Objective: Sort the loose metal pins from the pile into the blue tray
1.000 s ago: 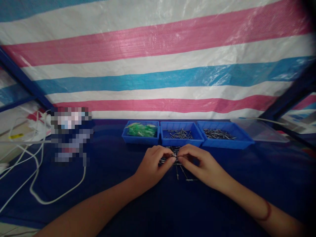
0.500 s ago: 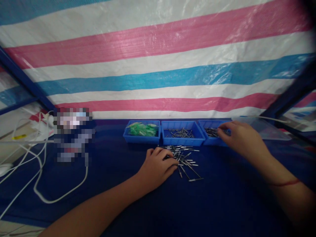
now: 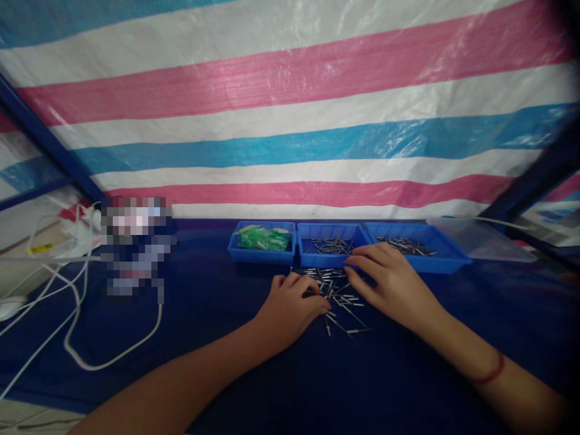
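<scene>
Your left hand (image 3: 296, 307) curls against blind rivets (image 3: 347, 299), its grip impossible to tell, as your right hand (image 3: 392, 279) hovers loosely spread, blue bins (image 3: 333, 262) just beyond.

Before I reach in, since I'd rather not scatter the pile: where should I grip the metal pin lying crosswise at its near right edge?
Probably pinch the pin by its right end, coming from the near right: that end points away from the pile, while its left end lies beside the others.

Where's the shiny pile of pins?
In the head view, the pile lies just right of centre on the table, between the left hand and right hand, in front of the middle bin.
</scene>
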Demonstrator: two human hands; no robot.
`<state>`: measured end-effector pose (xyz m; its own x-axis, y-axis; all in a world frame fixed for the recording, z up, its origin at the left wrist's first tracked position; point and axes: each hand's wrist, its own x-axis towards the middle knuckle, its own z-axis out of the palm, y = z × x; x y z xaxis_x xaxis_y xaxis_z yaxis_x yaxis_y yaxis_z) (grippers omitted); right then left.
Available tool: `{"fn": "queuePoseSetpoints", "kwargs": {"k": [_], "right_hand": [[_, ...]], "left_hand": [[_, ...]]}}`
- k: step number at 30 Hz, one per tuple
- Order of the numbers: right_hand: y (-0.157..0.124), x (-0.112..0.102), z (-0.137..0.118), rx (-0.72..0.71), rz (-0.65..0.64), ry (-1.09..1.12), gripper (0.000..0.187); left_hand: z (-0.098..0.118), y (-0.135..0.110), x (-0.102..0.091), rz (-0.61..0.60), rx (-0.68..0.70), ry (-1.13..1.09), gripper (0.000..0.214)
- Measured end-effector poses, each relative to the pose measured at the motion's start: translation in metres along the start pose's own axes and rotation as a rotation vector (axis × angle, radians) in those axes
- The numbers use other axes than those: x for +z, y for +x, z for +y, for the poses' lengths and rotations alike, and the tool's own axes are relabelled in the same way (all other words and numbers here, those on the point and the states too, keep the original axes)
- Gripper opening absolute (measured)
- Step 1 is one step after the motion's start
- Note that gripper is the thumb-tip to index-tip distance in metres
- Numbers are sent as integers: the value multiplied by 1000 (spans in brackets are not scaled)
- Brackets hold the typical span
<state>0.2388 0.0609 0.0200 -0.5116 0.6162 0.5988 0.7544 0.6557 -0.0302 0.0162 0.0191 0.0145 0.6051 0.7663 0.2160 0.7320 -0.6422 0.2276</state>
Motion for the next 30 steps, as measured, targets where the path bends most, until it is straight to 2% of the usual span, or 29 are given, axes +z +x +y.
{"fn": "queuePoseSetpoints", "kwargs": {"k": [4,9,11,19,24,30], "right_hand": [[0,-4,-8,-47,-12,104,14],[1,-5,-20,-144,-191,315,15],[1,-2,-25,-151,-225,355,15],[-1,1,-35,7,-133,551,11],[-1,1,-36,135,-45,666,9],[-3,3,-35,248,-83,730,9]], "left_hand": [[1,1,0,2,3,11,14],[2,2,0,64,-34,-25,16],[2,3,0,90,-44,-57,16],[-2,4,0,170,-56,-254,15],[-4,6,0,233,-127,-341,12],[-5,8,-2,306,-219,-549,14]]}}
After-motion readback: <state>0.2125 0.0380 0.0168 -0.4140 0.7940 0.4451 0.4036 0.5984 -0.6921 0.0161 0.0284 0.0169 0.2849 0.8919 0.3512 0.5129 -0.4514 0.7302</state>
